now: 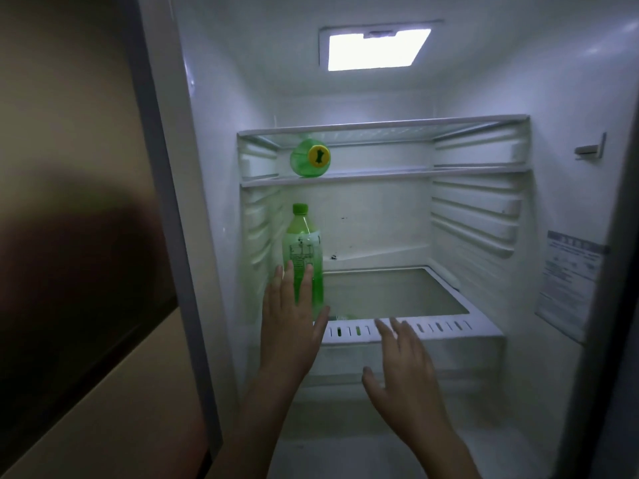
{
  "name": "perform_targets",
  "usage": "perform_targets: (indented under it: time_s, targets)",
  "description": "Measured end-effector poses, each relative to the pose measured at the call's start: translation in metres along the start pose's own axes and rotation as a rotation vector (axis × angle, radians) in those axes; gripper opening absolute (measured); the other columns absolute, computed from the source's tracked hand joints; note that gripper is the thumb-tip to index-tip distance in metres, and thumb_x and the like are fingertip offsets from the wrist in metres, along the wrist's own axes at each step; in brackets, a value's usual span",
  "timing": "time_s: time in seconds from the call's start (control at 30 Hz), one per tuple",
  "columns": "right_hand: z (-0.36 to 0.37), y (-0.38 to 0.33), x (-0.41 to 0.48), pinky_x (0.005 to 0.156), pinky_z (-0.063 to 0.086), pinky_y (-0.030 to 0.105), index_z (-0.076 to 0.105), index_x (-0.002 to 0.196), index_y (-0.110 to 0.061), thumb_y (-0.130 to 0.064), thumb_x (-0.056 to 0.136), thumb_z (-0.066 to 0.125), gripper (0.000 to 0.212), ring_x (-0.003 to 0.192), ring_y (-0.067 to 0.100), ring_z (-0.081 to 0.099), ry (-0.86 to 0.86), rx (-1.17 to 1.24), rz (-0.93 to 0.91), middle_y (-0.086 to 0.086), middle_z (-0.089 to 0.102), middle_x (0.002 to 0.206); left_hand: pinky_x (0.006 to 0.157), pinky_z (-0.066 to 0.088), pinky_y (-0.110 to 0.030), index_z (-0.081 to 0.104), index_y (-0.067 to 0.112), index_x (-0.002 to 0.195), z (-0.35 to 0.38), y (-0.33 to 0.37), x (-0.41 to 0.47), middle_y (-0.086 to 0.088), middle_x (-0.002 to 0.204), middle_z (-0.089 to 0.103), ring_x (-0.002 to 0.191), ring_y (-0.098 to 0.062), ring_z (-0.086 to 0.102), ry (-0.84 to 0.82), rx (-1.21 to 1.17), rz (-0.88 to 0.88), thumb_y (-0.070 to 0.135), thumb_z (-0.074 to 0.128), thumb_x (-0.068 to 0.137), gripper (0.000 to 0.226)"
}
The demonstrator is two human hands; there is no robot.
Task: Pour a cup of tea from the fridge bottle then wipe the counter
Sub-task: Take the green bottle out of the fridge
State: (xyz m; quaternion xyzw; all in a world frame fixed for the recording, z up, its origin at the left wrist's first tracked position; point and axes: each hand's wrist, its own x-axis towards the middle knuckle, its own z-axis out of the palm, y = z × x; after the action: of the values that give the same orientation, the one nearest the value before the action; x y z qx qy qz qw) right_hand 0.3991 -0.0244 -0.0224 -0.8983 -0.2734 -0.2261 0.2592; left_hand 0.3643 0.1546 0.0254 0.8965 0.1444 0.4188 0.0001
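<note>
A green plastic tea bottle with a green cap stands upright at the left of the lower fridge shelf. My left hand reaches in with fingers spread, its fingertips in front of the bottle's lower half; I cannot tell whether they touch it. My right hand hovers open in front of the shelf's front edge, to the right of the bottle, holding nothing.
A second green bottle lies on its side on the middle glass shelf, its yellow-marked end facing me. The fridge interior is lit by a top lamp. A grey door frame and a dark wall stand at the left.
</note>
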Motion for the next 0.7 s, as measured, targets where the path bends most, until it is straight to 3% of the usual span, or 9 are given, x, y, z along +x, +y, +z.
perform_targets:
  time_s: [0.1,0.23,0.3,0.47,0.57,0.7]
  targets:
    - [0.008,-0.008,0.018,0.113,0.031,0.043,0.036,0.144,-0.017,-0.035,0.080,0.059,0.070,0.140,0.027,0.029,0.007,0.033,-0.065,0.008,0.036,0.149,0.118,0.020,-0.048,0.033,0.014,0.153,0.000,-0.003,0.013,-0.020,0.158,0.027,0.148,-0.037,0.023,0.014,0.018,0.004,0.048,0.037,0.096,0.067]
    - [0.013,-0.018,0.058,0.117,0.022,0.040,0.025,0.147,-0.018,-0.038,0.087,0.054,0.070,0.143,0.022,0.020,-0.011,0.061,-0.115,0.005,0.025,0.153,0.118,0.025,-0.051,0.031,0.016,0.154,0.000,-0.005,0.034,-0.020,0.159,0.026,0.148,-0.037,0.021,0.012,0.010,-0.033,0.047,0.046,0.093,0.070]
    - [0.015,-0.024,0.082,0.119,0.019,0.037,0.018,0.149,-0.021,-0.039,0.089,0.054,0.072,0.144,0.019,0.015,-0.046,0.079,-0.108,0.001,0.019,0.154,0.119,0.020,-0.049,0.026,0.018,0.155,-0.001,-0.002,0.050,-0.021,0.160,0.021,0.149,-0.037,0.017,-0.013,-0.025,-0.050,0.047,0.048,0.095,0.071]
    - [0.029,-0.020,0.136,0.116,0.025,0.037,0.018,0.150,-0.018,-0.048,0.084,0.056,0.081,0.142,0.018,0.020,-0.067,0.039,-0.152,0.002,0.026,0.152,0.122,0.008,-0.043,0.008,0.025,0.158,-0.006,0.009,0.097,-0.019,0.163,0.005,0.152,-0.033,0.004,-0.046,-0.061,-0.078,0.049,0.047,0.098,0.075]
    - [0.036,-0.017,0.160,0.116,0.025,0.038,0.015,0.151,-0.019,-0.054,0.081,0.052,0.086,0.142,0.017,0.021,-0.073,0.041,-0.194,0.000,0.026,0.152,0.121,0.010,-0.044,0.010,0.026,0.158,-0.003,0.008,0.114,-0.019,0.163,0.010,0.151,-0.033,0.008,-0.003,-0.035,-0.070,0.047,0.049,0.098,0.074]
    - [0.044,-0.016,0.181,0.118,0.022,0.037,0.013,0.151,-0.020,-0.046,0.082,0.055,0.085,0.142,0.018,0.019,-0.110,0.061,-0.200,0.001,0.024,0.154,0.121,0.014,-0.044,0.013,0.023,0.158,0.007,0.002,0.121,-0.019,0.162,0.015,0.150,-0.034,0.013,0.020,-0.056,-0.095,0.046,0.049,0.098,0.074]
